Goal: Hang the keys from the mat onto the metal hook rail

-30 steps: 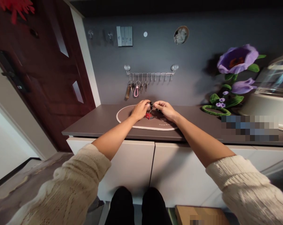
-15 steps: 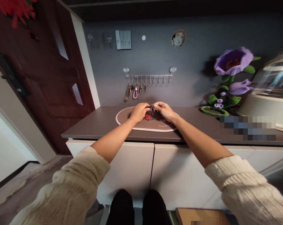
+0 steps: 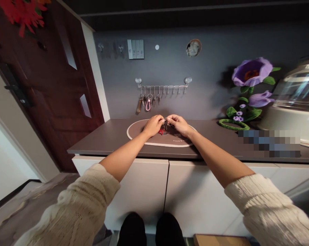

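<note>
Above an oval brown mat [image 3: 157,140] with a pale rim, my two hands meet at a small bunch of keys on a ring [image 3: 165,123]. My left hand [image 3: 154,125] pinches the ring's left side between thumb and fingers. From the right, my right hand [image 3: 178,124] pinches the same ring. The keys hang below the fingertips; my fingers partly hide them. A small red object [image 3: 161,131] shows just under my left hand, and I cannot tell whether it is attached to the keys.
A rail with hooks [image 3: 164,86] is on the wall behind, with several keys [image 3: 148,102] on its left hooks. Purple artificial flowers [image 3: 252,75] and a cream appliance with a clear top [image 3: 293,118] stand at the right. A dark red door [image 3: 52,89] is at the left.
The view has tilted slightly up, so everything sits a little lower. Both hands remain together at the key ring, and the keys now hang more plainly between them.
</note>
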A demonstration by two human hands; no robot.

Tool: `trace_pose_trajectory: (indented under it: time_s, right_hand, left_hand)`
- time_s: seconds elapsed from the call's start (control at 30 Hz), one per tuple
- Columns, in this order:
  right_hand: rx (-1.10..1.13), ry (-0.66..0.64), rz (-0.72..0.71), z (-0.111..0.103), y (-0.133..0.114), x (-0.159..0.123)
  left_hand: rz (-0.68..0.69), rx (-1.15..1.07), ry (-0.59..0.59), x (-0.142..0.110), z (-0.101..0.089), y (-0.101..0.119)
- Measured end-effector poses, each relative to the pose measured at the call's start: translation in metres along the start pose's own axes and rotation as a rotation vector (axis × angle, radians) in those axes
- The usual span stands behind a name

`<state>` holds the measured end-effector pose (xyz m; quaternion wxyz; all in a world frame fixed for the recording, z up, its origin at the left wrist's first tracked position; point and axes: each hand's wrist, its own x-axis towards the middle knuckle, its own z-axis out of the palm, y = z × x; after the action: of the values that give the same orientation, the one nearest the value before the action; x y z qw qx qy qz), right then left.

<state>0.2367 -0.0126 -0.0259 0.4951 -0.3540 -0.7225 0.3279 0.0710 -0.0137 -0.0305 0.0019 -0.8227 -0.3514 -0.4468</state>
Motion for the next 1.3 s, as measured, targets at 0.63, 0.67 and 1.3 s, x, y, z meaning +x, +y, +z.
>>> trace_pose_trajectory:
  time_s: [0.63, 0.67, 1.3]
  right_hand:
    - [0.082, 0.126, -0.028, 0.007, -0.003, 0.001]
    - [0.101, 0.13, -0.013, 0.007, -0.003, 0.001]
    - [0.228, 0.362, 0.097, 0.001, -0.038, 0.082]
  left_hand:
    - [-0.204, -0.489, 0.122, 0.004, 0.008, 0.002]
    - [-0.203, -0.496, 0.12, 0.004, 0.009, 0.002]
    - [-0.401, 0.015, 0.146, 0.003, 0.007, -0.008]
